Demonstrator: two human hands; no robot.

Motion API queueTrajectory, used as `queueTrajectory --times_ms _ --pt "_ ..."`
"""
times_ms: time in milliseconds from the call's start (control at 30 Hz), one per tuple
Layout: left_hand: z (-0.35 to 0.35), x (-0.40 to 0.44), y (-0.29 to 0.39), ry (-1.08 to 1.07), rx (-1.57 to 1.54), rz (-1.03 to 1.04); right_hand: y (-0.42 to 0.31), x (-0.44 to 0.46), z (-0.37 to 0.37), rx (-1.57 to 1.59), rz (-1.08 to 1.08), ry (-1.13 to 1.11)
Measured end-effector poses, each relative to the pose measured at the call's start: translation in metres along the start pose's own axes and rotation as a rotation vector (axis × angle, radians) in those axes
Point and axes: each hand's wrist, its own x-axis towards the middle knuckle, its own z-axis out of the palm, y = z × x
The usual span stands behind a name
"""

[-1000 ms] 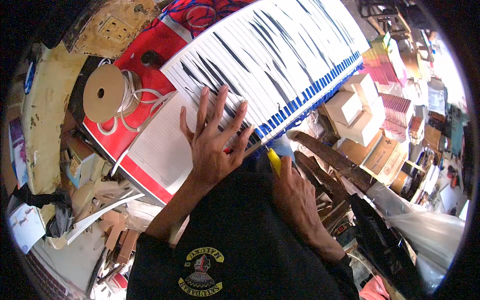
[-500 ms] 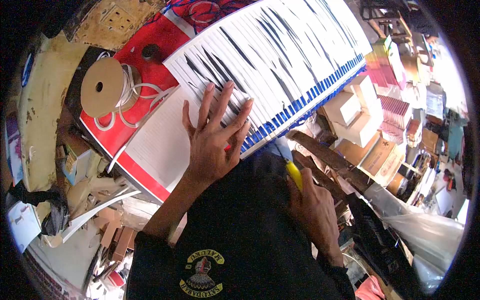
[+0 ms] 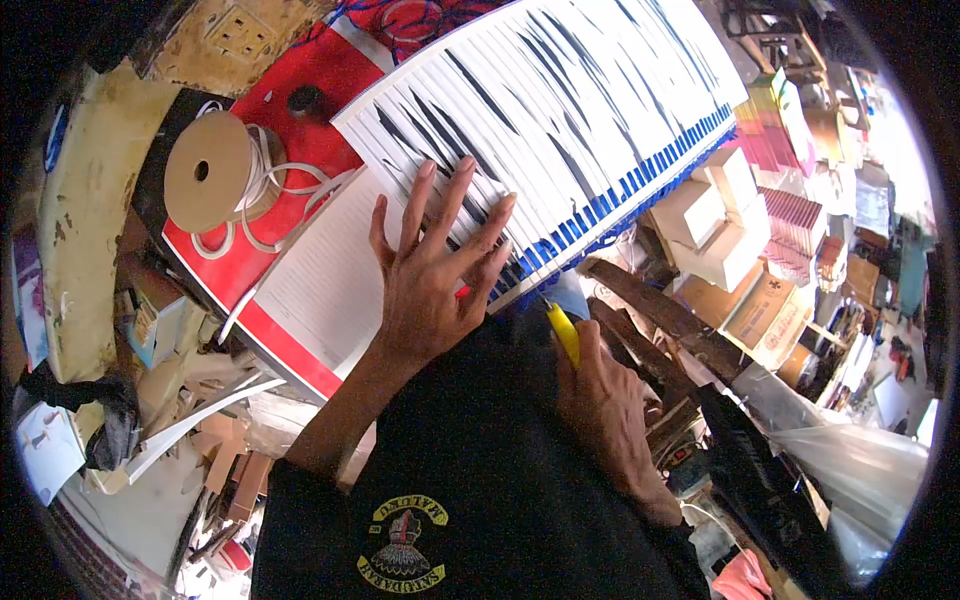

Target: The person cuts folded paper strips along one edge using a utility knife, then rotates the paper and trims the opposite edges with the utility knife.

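Two hands of yours are in view, and each grip is different. Your left hand (image 3: pixel 435 280) is open, with fingers spread and palm down, resting on the near end of the fanned white stack (image 3: pixel 540 120). Your right hand (image 3: pixel 605 395) is closed around the yellow handle of a slim tool (image 3: pixel 564 334), and its thin tip points away from your grip, near the blue-banded edge of the stack.

This stack stretches from your left fingers, up and to the right, over the red surface (image 3: pixel 290 150). It is made of many narrow white strips, overlapping one another, with long black streaks that are pointed at the ends. Short blue bars run along its edge nearest to your right hand, and a blue fringe hangs beside them.

Under and left of your left hand lies a pale sheet with fine lines (image 3: pixel 325 270). Beyond it, left of this grip, stands a brown spool (image 3: pixel 208 172) with loose white cord (image 3: pixel 268 215).
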Motion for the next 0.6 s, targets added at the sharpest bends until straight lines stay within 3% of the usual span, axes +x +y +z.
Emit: queueTrajectory --times_ms 400,600 --pt "-0.001 0.001 0.002 -0.002 0.022 -0.015 -0.011 -0.002 -0.024 -0.063 0.028 -0.163" --pt "-0.001 0.0 -0.001 -0.028 0.019 0.002 0.009 0.015 0.007 -0.11 0.015 -0.125"
